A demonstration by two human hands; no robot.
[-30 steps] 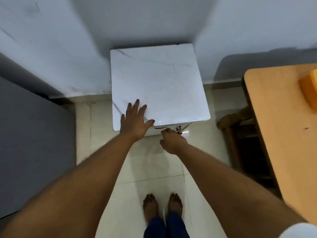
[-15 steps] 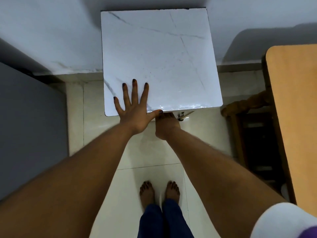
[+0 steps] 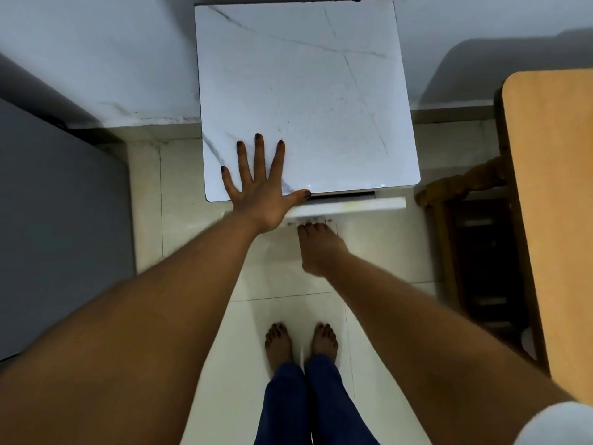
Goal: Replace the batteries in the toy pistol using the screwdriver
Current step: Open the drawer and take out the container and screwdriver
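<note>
Against the wall, head view: a white marble-patterned cabinet top [image 3: 305, 91] fills the upper middle, seen from above.
Left hand: the left hand [image 3: 260, 187] lies flat on the cabinet top at its near left corner, fingers [image 3: 259, 155] straight and spread, thumb stretched along the near edge; it grasps nothing.
Right hand: the right hand [image 3: 321, 248] reaches below the near edge of the cabinet top, its fingers bent onto the underside of the drawer front [image 3: 353, 205]; the fingertips are hidden and blurred, so whether they clench a handle cannot be told.
Drawer: the drawer front stands a little out from the cabinet body, with a dark gap between it and the cabinet top's near edge; what lies inside cannot be seen.
Task's things: the toy pistol, batteries and screwdriver are nowhere in view; the visible part of the cabinet top carries only the left hand.
Right side: a wooden tabletop [image 3: 552, 220] runs along the right edge of the picture, with a dark wooden chair [image 3: 475, 252] between it and the cabinet.
Left side: a grey panel [image 3: 57, 220] stands well apart from the cabinet.
Floor: pale floor tiles [image 3: 199, 220], with the person's bare feet [image 3: 300, 343] in blue trousers set together near the cabinet's front.
</note>
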